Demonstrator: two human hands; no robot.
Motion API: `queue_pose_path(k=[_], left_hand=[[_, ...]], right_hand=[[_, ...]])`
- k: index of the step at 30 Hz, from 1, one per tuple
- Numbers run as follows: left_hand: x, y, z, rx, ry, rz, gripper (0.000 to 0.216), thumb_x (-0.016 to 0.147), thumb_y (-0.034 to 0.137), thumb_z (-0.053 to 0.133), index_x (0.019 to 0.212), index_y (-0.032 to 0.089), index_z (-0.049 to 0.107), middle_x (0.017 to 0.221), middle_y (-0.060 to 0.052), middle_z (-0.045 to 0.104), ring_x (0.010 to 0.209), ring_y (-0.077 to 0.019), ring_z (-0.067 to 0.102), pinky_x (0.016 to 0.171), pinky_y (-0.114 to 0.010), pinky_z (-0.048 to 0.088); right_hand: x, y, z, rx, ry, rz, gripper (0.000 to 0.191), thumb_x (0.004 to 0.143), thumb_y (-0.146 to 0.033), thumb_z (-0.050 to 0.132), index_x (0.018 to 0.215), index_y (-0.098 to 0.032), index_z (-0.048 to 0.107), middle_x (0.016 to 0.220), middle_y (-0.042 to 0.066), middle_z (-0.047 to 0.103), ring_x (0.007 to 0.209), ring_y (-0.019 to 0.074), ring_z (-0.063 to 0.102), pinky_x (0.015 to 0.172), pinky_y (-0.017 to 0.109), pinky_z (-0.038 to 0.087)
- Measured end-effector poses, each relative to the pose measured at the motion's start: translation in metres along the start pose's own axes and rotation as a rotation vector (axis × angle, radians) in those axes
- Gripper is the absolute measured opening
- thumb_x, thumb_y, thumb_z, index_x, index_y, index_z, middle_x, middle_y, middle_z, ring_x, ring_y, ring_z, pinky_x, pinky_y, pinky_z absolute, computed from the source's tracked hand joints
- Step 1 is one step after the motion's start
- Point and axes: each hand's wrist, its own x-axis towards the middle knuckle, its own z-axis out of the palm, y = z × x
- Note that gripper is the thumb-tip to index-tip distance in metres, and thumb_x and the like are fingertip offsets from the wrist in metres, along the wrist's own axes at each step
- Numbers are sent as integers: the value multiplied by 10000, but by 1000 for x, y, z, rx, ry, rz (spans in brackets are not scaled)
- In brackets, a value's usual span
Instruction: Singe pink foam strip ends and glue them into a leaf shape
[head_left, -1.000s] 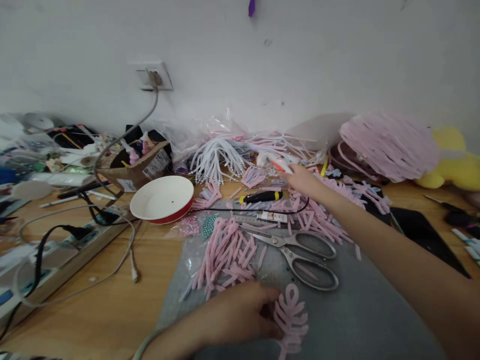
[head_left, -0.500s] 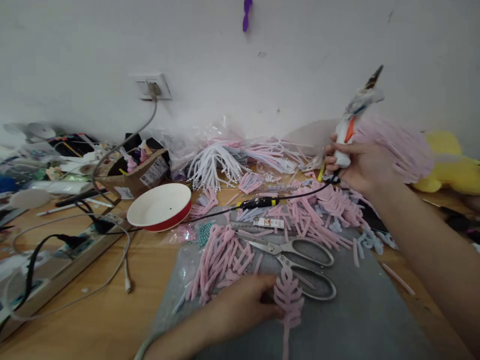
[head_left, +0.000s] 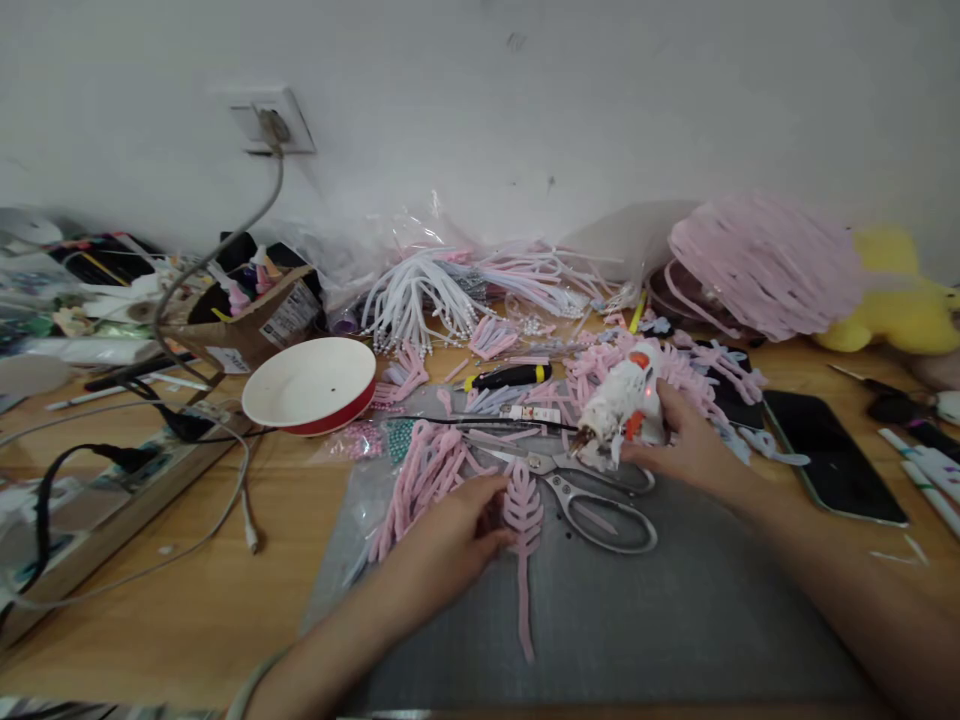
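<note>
Between the thumb and fingers of my left hand (head_left: 469, 520) is the edge of a pink pipe-cleaner leaf (head_left: 523, 512), its single stem pointing toward me over the grey mat (head_left: 675, 630). My right hand (head_left: 694, 445) grips a white hot glue gun (head_left: 626, 400) with orange parts and a small red light. The gun's nozzle points left and down, to the right of the leaf and apart from it. Metal scissors (head_left: 607, 535) lie on the mat beneath the gun, partly hidden by it. A pile of bent pink pipe cleaners (head_left: 427, 480) lies beyond my left hand.
A red-and-white bowl (head_left: 311, 385) stands at left, near a power strip (head_left: 142, 510) with loose cables. A black phone (head_left: 836, 455) lies at right. White pipe cleaners (head_left: 424, 295) and a screwdriver (head_left: 510, 377) lie farther back. A pink bundle (head_left: 765, 260) leans by the wall.
The glue gun has come down and left from raised upright to pointing left over the scissors. My left hand still holds the leaf. The view has shifted, showing the phone.
</note>
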Motion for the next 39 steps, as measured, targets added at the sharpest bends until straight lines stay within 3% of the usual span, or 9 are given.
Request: queue_pose_path(k=[4, 10, 18, 24, 39], left_hand=[[5, 1, 1, -104, -50, -63, 475, 719, 188, 530, 1190, 208, 464, 840, -5, 610, 747, -158, 557, 689, -259, 430], [4, 7, 9, -183, -109, -62, 479, 716, 104, 488, 1189, 169, 445, 837, -10, 596, 749, -137, 568, 710, -250, 457], [-29, 7, 24, 128, 211, 122, 371, 789, 150, 475, 1150, 233, 463, 1159, -66, 519, 1075, -204, 478, 927, -379, 392], [-30, 3, 43, 242, 247, 127, 525, 665, 227, 667, 1160, 240, 493, 1181, -84, 491, 1116, -278, 423, 939, -472, 350], [-30, -1, 48, 254, 215, 86, 547, 651, 265, 691, 1168, 287, 514, 1209, -53, 512, 1121, -288, 425, 925, -469, 321]], right_hand=[[-12, -2, 1, -252, 6, -94, 407, 644, -400, 648, 976, -194, 531, 851, 49, 605, 733, 220, 560, 622, 308, 429], [-16, -14, 2, -498, -88, -384, 194, 680, -328, 609, 774, -179, 528, 736, 63, 570, 672, 210, 536, 557, 307, 412], [-19, -13, 0, -554, -94, -585, 179, 675, -271, 596, 805, -171, 523, 784, 98, 602, 756, 237, 561, 619, 346, 446], [-17, -11, 6, -635, -67, -649, 152, 706, -287, 569, 798, -172, 530, 753, 87, 610, 730, 230, 569, 616, 342, 450], [-26, -12, 13, -656, -79, -695, 160, 738, -284, 574, 850, -171, 560, 811, 96, 613, 791, 231, 548, 671, 359, 457]])
